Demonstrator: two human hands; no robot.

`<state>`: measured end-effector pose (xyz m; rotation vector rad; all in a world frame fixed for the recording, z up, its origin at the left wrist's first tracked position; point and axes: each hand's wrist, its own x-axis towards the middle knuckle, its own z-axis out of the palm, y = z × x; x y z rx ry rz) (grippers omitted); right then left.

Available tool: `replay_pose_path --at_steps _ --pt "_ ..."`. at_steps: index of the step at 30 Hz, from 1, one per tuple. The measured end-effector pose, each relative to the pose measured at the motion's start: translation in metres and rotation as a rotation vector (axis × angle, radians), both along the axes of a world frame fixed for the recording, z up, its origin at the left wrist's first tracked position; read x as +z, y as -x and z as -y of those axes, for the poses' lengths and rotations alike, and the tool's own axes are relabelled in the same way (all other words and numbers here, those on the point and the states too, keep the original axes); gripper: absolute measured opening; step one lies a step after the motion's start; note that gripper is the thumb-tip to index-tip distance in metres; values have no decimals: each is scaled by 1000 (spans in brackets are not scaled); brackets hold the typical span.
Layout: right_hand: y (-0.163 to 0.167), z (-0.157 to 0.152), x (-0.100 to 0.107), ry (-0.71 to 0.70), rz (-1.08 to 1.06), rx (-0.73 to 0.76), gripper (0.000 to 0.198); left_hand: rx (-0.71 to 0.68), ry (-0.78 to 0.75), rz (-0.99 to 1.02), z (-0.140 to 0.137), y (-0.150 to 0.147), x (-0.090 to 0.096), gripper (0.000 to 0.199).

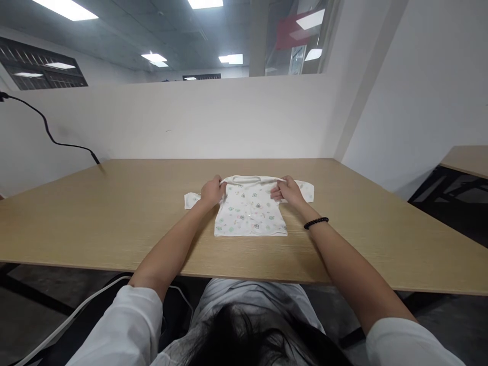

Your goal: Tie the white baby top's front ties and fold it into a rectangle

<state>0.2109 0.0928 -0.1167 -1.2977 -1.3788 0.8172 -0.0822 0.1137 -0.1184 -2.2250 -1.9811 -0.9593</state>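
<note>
A small white baby shirt [249, 208] with a green, grey and pink print lies on the wooden table [133, 213], its neckline away from me and its hem towards me. My left hand [212, 192] is closed on the shirt's left shoulder, thumb on top. My right hand [287, 190] pinches the right shoulder between thumb and forefinger, its other fingers loosely bent over the cloth. Between the hands the shoulder edge looks slightly raised. Both sleeves stick out sideways past my hands, partly hidden by them.
A low white partition [217, 119] stands along the table's far edge. A black cable [48, 129] runs down to the tabletop at the left. Another table [467, 157] is at the far right. A white cable [72, 315] hangs below the front edge.
</note>
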Motion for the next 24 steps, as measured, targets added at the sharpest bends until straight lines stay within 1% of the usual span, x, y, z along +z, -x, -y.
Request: replay_pose_path --at_steps 2,5,7,8,10,12,13,15,17,19,21,23,24 --pt "5 0 1 -64 -155 71 21 -7 -70 138 0 0 0 15" --pt "5 -1 5 -221 -192 111 25 -46 -217 343 -2 -3 1 14" --pt "1 -3 9 -298 -206 132 27 -66 -329 391 -3 -3 3 18" --pt "-1 -4 10 -321 -209 140 27 -66 -391 373 -2 -3 4 18" --pt "-6 -4 13 -335 -189 122 24 -50 -505 264 1 0 8 15" --pt "-9 -1 14 -316 -114 46 26 -34 -575 95 7 5 11 10" --pt "-11 0 14 -299 -43 -4 30 -44 -583 3 10 8 12 9" --pt "-13 4 15 -234 159 -66 32 -124 -548 -169 14 12 13 17" --pt "-15 7 16 -122 388 -19 31 -277 -453 -309 15 14 12 30" --pt "-19 10 16 27 569 138 29 -453 -312 -401 13 12 9 39" --pt "-23 11 16 193 673 351 29 -569 -175 -447 10 8 6 43" --pt "-29 12 16 348 693 530 30 -588 -71 -460 9 1 4 43" --pt "-31 12 15 403 676 580 31 -566 -26 -459 10 -2 3 41"
